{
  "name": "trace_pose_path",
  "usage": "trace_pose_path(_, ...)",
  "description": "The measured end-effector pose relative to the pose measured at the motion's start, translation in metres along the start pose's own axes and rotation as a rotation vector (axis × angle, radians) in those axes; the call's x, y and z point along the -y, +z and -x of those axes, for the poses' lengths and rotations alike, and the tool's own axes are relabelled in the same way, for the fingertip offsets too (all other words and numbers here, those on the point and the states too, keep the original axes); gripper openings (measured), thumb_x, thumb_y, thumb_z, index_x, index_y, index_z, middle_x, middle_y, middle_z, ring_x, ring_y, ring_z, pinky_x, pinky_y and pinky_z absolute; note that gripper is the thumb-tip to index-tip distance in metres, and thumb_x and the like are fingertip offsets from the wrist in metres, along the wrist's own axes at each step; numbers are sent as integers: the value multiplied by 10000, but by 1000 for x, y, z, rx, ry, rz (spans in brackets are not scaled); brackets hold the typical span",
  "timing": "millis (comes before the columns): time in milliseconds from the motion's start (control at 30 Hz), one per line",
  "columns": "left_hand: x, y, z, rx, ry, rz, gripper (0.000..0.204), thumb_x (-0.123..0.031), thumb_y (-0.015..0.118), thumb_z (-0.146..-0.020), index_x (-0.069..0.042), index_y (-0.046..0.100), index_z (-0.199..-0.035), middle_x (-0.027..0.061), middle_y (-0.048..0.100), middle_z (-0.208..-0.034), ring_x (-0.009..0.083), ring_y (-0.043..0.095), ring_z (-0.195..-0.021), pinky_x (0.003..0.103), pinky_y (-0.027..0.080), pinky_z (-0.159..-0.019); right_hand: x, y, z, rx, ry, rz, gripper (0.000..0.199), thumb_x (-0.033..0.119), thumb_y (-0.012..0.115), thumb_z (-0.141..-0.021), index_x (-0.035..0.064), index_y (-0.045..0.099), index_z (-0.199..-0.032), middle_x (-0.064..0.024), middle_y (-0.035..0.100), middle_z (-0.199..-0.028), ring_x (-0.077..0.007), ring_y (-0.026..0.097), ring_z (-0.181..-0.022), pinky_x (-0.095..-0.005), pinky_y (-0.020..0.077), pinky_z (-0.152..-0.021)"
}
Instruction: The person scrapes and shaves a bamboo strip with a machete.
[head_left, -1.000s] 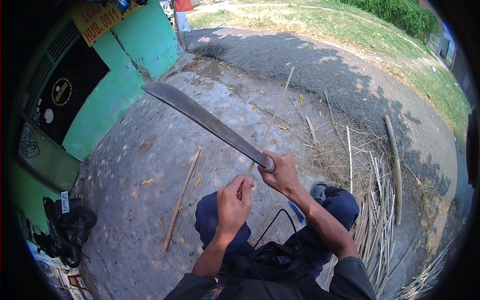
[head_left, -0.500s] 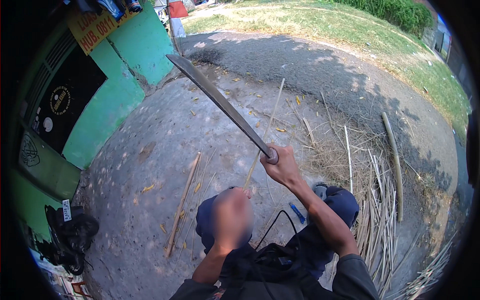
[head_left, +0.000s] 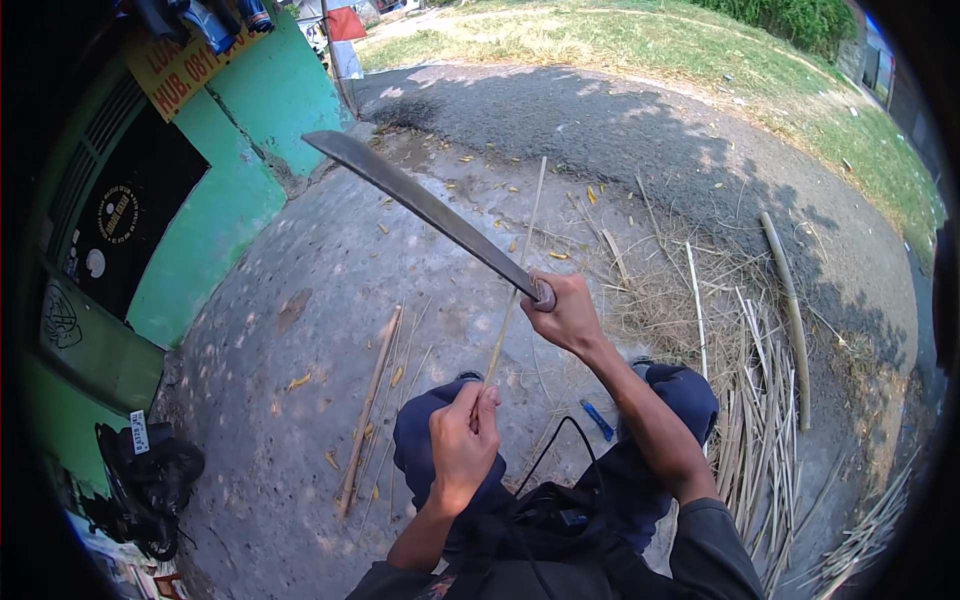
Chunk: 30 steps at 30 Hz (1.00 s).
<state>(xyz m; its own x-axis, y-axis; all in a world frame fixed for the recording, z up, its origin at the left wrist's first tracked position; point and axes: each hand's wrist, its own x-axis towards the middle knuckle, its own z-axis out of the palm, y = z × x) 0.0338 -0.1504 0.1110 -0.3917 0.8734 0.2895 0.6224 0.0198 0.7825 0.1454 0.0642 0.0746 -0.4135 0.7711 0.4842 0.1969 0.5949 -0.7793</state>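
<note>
My right hand (head_left: 568, 318) is closed round the handle of a machete (head_left: 425, 210), its long dark blade slanting up to the left. The blade crosses a thin bamboo strip (head_left: 503, 342) close to the handle; whether the two touch I cannot tell. Between the thumb and fingers of my left hand (head_left: 466, 438), in front of my left knee, is the near end of that strip. Its far end points away over the concrete. A small blue tool (head_left: 598, 420) lies on the ground between my knees.
A heap of split bamboo strips (head_left: 755, 420) lies to my right, beside a thick pole (head_left: 787, 310) and shavings (head_left: 650, 290). On the left are a bamboo stick (head_left: 370, 410), a green wall (head_left: 240, 180) and a parked motorbike (head_left: 155, 470). Asphalt and grass stretch beyond.
The machete has tipped further left and its blade lies flatter. Both hands keep their grip, and the strip's far end has shifted slightly left.
</note>
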Motion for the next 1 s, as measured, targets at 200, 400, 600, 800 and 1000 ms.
trace_pose_path(200, -4, -6, -1, 2, 1, -33, 194, -104, 639, -1047, 9, 646, -889, 125, 535, -586, 182, 484, -456, 331, 345, -472, 1, 9, 13, -66, 23, -117, 184, 108, 686, -828, -28, 584, -756, -208, 580, -638, -366, 580, -571, -432, 463, -586)
trace_pose_path(400, 0, -9, 20, 83, -9, -72, 161, -84, 641, -1036, 0, 656, -900, 127, 564, -607, 188, 524, -467, 330, 374, -474, -25, -12, -18, -189, 147, -128, 215, 139, 700, -821, -34, 584, -767, -160, 516, -614, -249, 474, -540, -422, 421, -567)
trace_pose_path(600, -3, -19, 10, 36, -12, -97, 141, -78, 647, -1027, 3, 661, -913, 117, 634, -656, 204, 572, -485, 312, 401, -487, -17, 1, -1, -97, -18, -91, 207, 146, 697, -823, -25, 593, -769, -183, 525, -634, -266, 499, -557, -422, 436, -595)
trace_pose_path(800, 10, -57, 46, 159, -42, -156, 117, -84, 631, -1024, -11, 679, -947, 162, 663, -702, 299, 642, -556, 392, 439, -516, -114, -74, -63, -323, 469, -206, 209, 179, 689, -864, 33, 598, -744, -54, 538, -590, -142, 503, -482, -381, 390, -462)
trace_pose_path(1000, 68, -121, -12, -70, -36, -721, 194, -198, 606, -1037, -35, 659, -947, 210, 689, -821, 471, 666, -792, 549, 481, -660, -72, -104, -41, -509, 608, -528, 223, 214, 725, -953, 60, 627, -825, 43, 476, -610, -48, 400, -467, -253, 316, -432)
